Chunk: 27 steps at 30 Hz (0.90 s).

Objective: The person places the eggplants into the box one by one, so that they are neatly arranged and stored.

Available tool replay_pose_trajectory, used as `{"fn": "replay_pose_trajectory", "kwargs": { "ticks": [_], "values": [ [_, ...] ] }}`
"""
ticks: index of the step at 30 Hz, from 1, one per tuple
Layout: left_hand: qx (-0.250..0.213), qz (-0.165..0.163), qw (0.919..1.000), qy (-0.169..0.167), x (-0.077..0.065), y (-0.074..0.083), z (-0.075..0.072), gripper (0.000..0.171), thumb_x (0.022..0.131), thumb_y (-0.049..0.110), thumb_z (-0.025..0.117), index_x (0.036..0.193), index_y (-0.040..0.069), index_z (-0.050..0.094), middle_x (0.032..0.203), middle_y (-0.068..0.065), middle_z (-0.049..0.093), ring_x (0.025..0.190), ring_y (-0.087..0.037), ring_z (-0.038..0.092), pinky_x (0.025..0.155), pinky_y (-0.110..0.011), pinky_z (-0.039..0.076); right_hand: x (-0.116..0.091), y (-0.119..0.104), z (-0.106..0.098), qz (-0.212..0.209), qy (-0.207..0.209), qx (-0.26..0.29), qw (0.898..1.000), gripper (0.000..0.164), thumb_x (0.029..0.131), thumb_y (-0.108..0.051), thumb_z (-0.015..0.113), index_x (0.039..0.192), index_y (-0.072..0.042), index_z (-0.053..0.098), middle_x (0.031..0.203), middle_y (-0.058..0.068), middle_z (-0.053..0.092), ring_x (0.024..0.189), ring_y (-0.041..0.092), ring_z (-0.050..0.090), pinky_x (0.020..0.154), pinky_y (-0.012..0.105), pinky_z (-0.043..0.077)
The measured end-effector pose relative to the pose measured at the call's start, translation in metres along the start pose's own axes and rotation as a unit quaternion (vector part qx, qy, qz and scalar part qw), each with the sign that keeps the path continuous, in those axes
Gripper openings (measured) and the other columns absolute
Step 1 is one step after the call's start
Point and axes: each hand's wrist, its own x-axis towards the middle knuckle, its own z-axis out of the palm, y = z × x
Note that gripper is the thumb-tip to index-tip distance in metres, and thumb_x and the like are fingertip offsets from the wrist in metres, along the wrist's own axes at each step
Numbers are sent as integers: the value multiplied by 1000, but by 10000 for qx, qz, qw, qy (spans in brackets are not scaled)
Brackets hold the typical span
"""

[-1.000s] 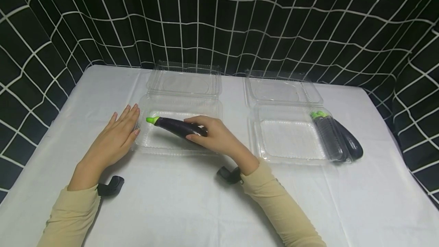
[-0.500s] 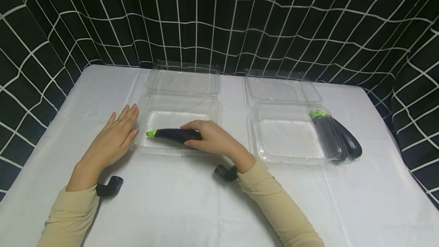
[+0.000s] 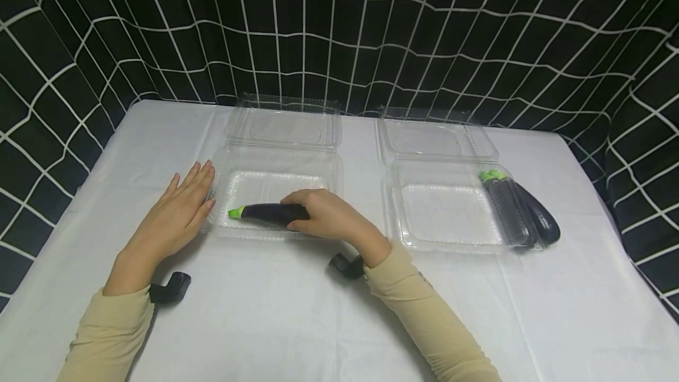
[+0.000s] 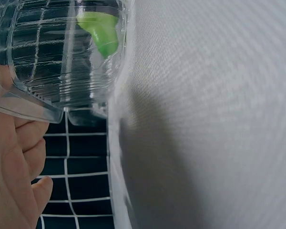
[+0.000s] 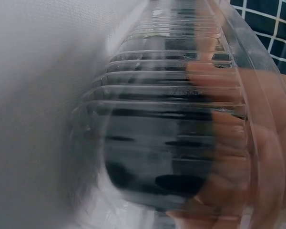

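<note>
A dark purple eggplant [image 3: 267, 213] with a green stem lies along the front of the left clear plastic clamshell container [image 3: 276, 233]. My right hand [image 3: 331, 215] grips its thick end, thumb and fingers around it. Through the ribbed container wall, the right wrist view shows the eggplant's rounded dark end [image 5: 157, 148] with fingers beside it. My left hand [image 3: 172, 211] rests with straight fingers at the container's left rim. In the left wrist view, the green stem [image 4: 102, 36] shows through the clear wall, above the left hand's fingers [image 4: 31, 148].
A second open clamshell [image 3: 448, 246] stands to the right, its lid [image 3: 424, 137] folded back. Dark eggplants [image 3: 541, 220] with green stems lie at its right side, partly seen through the plastic. The left container's lid [image 3: 286, 128] leans back near the black, white-gridded backdrop [image 3: 318, 28].
My right hand has lowered the eggplant toward the front of the left container, and its stem end has come down and forward. The left hand stays at the rim.
</note>
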Motion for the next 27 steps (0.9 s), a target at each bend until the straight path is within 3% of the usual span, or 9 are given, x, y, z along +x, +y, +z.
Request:
{"fn": "replay_pose_trajectory", "kwargs": {
  "ticks": [12,20,27],
  "values": [
    [37,-28,10000,-23,0,2,-1,56,103,27,34,146,-6,23,152,-20,23,142,-31,14,114,-52,10,1,-2,-1,197,-67,-70,9998,43,85,-17,71,124,-2,60,122,8,63,115,19,56,99,31,43],
    [11,-7,10000,12,0,2,-2,55,102,26,35,146,-6,24,152,-20,23,142,-31,14,115,-51,9,0,1,-1,159,70,306,9994,43,85,-14,71,123,0,60,122,9,62,104,22,63,91,28,48],
    [31,-2,10000,19,0,2,-1,55,102,26,35,146,-6,24,152,-20,23,142,-31,14,114,-51,9,-2,2,-1,-20,333,526,9981,40,86,-11,69,122,3,59,122,13,62,107,26,62,92,28,48]
  ]
}}
